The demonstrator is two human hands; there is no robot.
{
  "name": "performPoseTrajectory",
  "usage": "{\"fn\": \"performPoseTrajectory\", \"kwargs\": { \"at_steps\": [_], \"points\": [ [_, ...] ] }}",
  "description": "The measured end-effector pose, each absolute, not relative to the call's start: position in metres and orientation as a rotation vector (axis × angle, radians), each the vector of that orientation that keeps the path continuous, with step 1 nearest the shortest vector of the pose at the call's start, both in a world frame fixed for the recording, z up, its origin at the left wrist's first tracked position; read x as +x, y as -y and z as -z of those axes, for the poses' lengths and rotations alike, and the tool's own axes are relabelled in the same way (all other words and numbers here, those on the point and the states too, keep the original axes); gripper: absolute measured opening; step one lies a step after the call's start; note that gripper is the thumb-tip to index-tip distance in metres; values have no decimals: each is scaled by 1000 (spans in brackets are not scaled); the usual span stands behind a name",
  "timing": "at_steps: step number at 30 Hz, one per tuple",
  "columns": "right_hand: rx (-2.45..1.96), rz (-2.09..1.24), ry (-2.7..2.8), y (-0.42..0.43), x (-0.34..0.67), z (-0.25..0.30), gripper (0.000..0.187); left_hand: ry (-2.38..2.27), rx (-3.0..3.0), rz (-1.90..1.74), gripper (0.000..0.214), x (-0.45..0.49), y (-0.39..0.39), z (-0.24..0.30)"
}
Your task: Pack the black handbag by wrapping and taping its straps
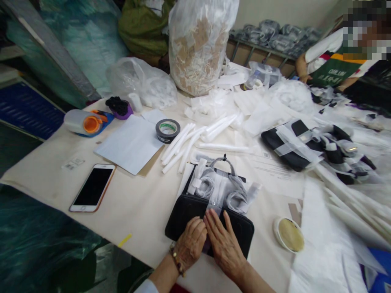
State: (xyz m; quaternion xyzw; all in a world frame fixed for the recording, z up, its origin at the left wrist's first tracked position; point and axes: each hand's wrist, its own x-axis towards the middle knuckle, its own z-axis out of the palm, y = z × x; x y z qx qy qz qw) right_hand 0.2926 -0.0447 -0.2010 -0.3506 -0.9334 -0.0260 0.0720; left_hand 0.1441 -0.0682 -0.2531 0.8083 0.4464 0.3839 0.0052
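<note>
A black handbag [183, 213] lies flat near the table's front edge, its grey-wrapped handles [235, 185] and coiled wrapped straps pointing away from me. A clear plastic strip [216, 195] runs down its middle, over the handle side and onto the black body. My right hand [224, 240] lies flat on the bag, fingers stretched, the tips at the strip's near end. Beside it my left hand [192, 238], with a beaded bracelet at the wrist, rests on the bag with fingers curled in. What those fingers hold, if anything, is hidden.
Left of the bag lie a phone [92, 188], white card [131, 142], a tape roll [168, 130] and a tape dispenser [88, 122]. White tubes [183, 148] lie behind the bag. On the right are a round tub [288, 234] and another black bag [287, 144]. A co-worker [330, 65] is at the far right.
</note>
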Motion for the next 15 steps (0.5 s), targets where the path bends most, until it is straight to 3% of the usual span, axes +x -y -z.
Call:
{"fn": "performPoseTrajectory", "kwargs": {
  "at_steps": [7,10,12,15],
  "points": [
    [-988,-415,2720,70,304,184,50,-1260,2564,-1062,28,124,76,236],
    [-1321,-421,2286,94,333,188,46,-1579,2388,-1104,31,103,73,220],
    [-1708,-490,1761,105,353,202,46,-1902,1989,-1099,49,90,64,214],
    [-1918,-929,1094,104,372,224,60,-1993,1335,-898,74,80,44,212]
  ]
}}
